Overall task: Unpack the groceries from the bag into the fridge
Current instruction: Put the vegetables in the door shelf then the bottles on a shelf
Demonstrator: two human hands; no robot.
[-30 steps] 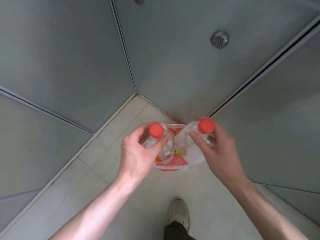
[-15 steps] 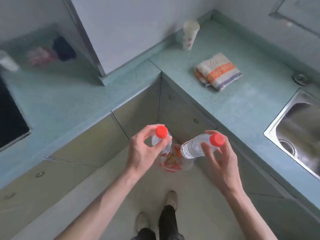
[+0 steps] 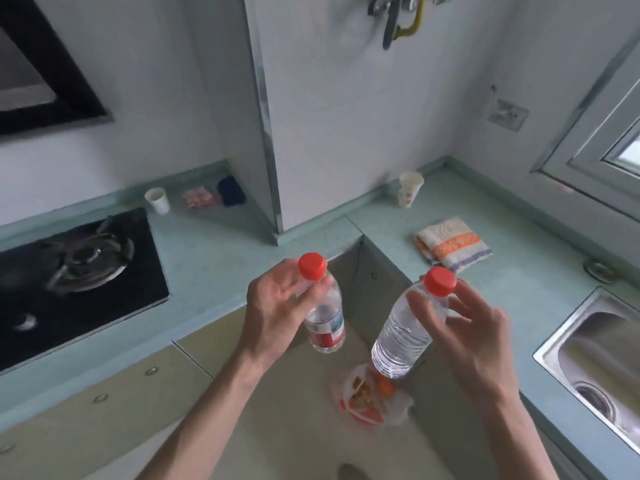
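Kitchen; fingers (image 3: 313,295) round two bottles (image 3: 403,337)

1 head-worn wide view – looks forward and down, close over the counter corner (image 3: 311,233).

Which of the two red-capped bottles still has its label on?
The bottle in the left hand: this labelled bottle carries a red and white band. The bare bottle in the right hand is clear ribbed plastic.

Soft daylight from the window (image 3: 620,147); motion blur; edges bowed.
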